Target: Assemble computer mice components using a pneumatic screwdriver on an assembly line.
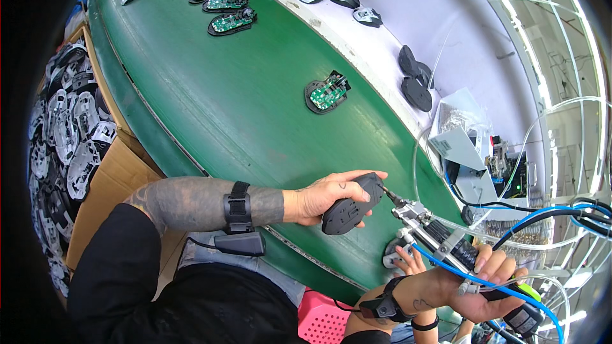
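Note:
My left hand (315, 199) is closed round a black computer mouse (347, 211), its underside turned up, above the green belt. The thumb lies across the mouse and the fingers wrap beneath it. From the right, a power screwdriver (440, 232) with a metal head and attached hoses points at the mouse. Its thin bit meets or nearly meets the mouse's far right end; I cannot tell whether it touches. My right hand (488, 286) grips the screwdriver's rear part, fingers curled over it.
Opened mice with green circuit boards (328, 92) sit on the conveyor belt (255, 89). Mouse shells fill a cardboard box (115, 178) at left. A screw-feeder machine (472, 165) stands at right, amid hoses. Below the screwdriver, another person's hand (411, 261) is beside a mouse part (390, 253).

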Tool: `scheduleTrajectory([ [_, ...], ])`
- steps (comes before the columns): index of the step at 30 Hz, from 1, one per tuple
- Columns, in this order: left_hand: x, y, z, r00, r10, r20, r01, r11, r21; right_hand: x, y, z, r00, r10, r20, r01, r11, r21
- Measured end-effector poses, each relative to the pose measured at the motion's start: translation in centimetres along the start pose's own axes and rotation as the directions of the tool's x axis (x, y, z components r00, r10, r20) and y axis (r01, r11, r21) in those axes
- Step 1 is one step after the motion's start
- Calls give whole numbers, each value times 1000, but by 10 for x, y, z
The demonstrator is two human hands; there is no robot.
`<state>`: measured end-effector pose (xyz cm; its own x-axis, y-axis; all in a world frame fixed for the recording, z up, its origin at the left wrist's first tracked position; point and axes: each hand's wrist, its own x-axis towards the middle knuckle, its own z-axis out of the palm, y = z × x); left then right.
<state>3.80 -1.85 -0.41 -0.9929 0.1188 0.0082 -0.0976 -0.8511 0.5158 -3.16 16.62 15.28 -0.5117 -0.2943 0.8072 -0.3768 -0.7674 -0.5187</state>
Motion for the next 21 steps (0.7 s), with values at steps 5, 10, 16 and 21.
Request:
scheduleTrajectory([
  [5,2,6,2,1000,-19,-22,21,998,61,-1,-3,6,997,-35,-63,32,998,-56],
  [10,11,20,-8,980,42,-193,-50,998,-33,4,-17,-7,973,-171,-157,158,983,-93],
  [16,9,13,-11,997,69,-33,-71,995,-69,0,1,-8,998,-60,-37,59,998,-13],
  [21,11,14,-11,996,83,-6,-84,992,-90,1,8,-8,993,-93,-74,92,996,-23],
])
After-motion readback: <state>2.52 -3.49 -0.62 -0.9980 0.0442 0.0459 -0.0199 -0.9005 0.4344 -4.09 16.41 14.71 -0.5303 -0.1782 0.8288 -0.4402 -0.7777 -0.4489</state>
